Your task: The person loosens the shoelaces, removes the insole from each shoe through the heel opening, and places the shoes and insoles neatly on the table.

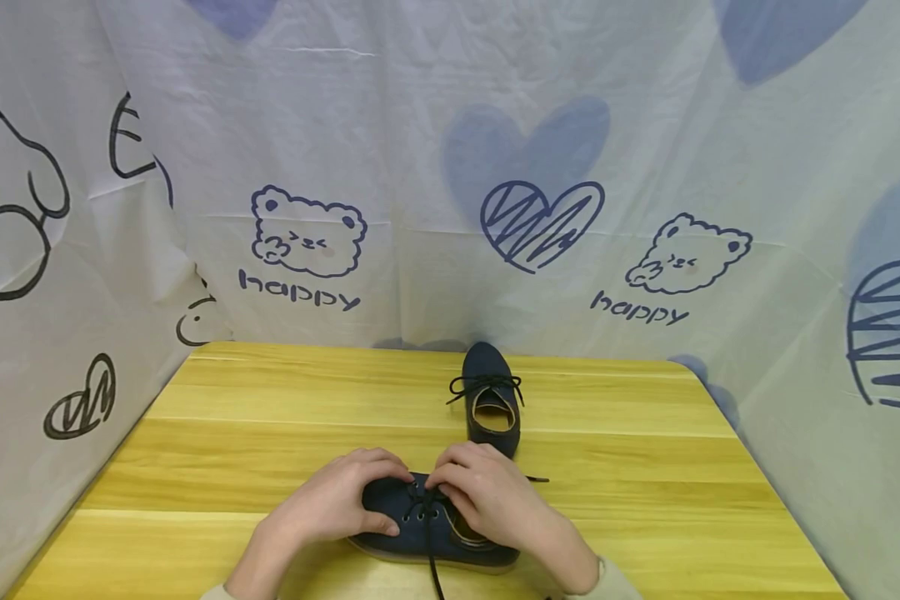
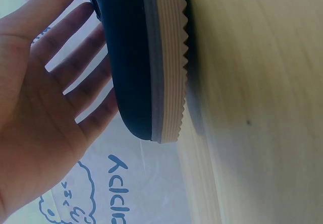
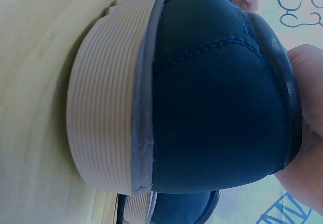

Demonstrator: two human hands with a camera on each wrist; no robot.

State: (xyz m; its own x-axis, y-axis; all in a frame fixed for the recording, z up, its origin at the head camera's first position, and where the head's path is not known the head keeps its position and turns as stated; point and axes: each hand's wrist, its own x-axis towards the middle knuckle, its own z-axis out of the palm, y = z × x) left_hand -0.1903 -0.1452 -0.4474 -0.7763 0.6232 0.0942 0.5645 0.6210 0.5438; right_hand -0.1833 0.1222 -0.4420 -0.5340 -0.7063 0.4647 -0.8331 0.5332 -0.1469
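Observation:
A dark blue lace-up shoe [image 1: 401, 542] lies sideways before me on its pale ridged sole [image 3: 108, 113], toe to the left. Black shoelaces [image 1: 425, 500] cross over its tongue; one end trails toward me, another tip shows beyond my right hand. My left hand [image 1: 345, 500] arches over the toe, thumb on the near side, fingers extended along the far side, as the left wrist view shows. Curled over the shoe's opening, my right hand [image 1: 495, 496] has its fingertips at the lace crossing and appears to pinch the shoelace there; its grip is partly hidden.
A matching shoe [image 1: 487, 358], its laces tied in a bow, stands behind the right hand, toe toward the back edge. Both shoes are on a yellow wood-grain table [image 1: 270, 400]. A white printed curtain [image 1: 420, 275] hangs behind and at both sides.

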